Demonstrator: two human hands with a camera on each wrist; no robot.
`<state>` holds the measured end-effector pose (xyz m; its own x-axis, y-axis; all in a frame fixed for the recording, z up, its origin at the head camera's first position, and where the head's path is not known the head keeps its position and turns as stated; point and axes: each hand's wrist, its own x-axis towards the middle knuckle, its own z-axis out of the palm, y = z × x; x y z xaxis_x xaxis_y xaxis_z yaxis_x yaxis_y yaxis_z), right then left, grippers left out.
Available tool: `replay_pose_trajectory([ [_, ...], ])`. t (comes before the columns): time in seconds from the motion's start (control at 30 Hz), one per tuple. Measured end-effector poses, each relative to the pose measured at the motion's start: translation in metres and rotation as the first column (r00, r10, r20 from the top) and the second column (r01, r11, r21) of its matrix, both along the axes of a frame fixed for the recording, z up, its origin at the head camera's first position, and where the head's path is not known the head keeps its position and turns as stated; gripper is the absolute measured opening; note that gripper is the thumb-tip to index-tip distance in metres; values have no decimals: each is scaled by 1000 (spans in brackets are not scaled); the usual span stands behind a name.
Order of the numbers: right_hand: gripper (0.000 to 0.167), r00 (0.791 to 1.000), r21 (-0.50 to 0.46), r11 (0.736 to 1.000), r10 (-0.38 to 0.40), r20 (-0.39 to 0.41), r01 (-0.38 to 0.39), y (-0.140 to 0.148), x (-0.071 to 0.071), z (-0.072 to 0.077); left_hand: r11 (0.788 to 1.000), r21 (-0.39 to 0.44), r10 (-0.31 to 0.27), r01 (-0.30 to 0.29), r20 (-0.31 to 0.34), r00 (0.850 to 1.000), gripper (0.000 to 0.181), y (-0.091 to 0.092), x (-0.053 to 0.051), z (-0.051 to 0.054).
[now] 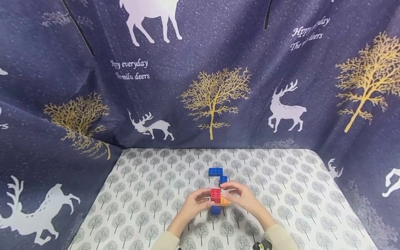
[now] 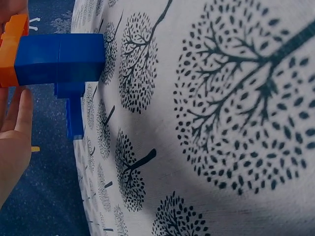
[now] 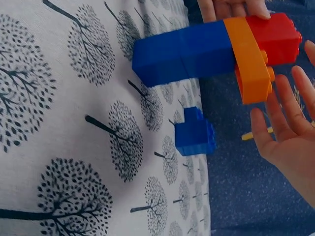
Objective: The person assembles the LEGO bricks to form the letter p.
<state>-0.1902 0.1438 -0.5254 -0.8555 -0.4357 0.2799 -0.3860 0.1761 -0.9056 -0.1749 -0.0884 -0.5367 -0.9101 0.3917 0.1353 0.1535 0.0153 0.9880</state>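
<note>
A small tower of toy building blocks stands upright on the cloth, between the two hands. Stacked blue blocks (image 3: 182, 54) form its base. An orange block (image 3: 252, 64) lies across them and juts out to the right. On top sits a red block (image 1: 215, 195), studs up. My left hand (image 1: 194, 204) holds the red block between thumb and fingers, from the left. Beside the orange block is my right hand (image 1: 245, 198), fingers loosely extended; in the right wrist view they are spread around its overhanging end. Whether they touch it, I cannot tell.
Behind the tower lie a longer blue block (image 1: 215, 172) and a smaller blue block (image 1: 223, 179), close together. A white tree-print cloth (image 1: 142, 197) covers the table. Dark blue deer-print curtains (image 1: 204, 46) hang behind and at both sides.
</note>
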Motion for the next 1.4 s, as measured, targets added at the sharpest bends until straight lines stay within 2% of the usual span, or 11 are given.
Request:
replay_pose_trajectory([
  [0.1,35,997,-44,999,-30,66,33,5,-5,0,1000,-8,-8,8,-8,1000,42,-1,3,9],
  [0.23,37,985,-36,991,-121,126,126,14,-16,-4,998,-65,-1,-1,-25,1000,41,-2,4,11],
  [0.3,37,979,-18,988,-152,133,156,16,-20,0,996,-90,4,-7,-34,999,40,-2,4,11],
  [0.47,40,969,-19,982,-185,162,190,21,-34,-6,994,-106,17,-22,-46,999,41,-3,-5,-10],
  [0.53,42,962,-7,978,-205,182,210,21,-42,-16,994,-107,22,-27,-48,999,42,-3,-8,-18],
  [0.67,47,947,2,977,-206,248,212,17,-51,-25,995,-96,29,-34,-48,998,42,-3,-7,-20],
  [0.8,50,940,0,981,-185,286,193,11,-60,-33,996,-83,31,-35,-47,998,41,-2,-7,-21],
  [0.93,53,931,16,978,-202,304,207,7,-66,-40,997,-72,29,-32,-43,999,40,-1,-6,-16],
  [1.13,50,921,70,970,-243,305,233,2,-70,-48,998,-59,18,-21,-47,999,40,-1,2,1],
  [1.27,50,913,101,965,-263,313,244,0,-71,-52,997,-72,23,-26,-44,999,40,-1,4,5],
  [1.4,49,916,109,963,-267,300,245,0,-71,-54,998,-55,21,-23,-20,1000,40,-1,4,7],
])
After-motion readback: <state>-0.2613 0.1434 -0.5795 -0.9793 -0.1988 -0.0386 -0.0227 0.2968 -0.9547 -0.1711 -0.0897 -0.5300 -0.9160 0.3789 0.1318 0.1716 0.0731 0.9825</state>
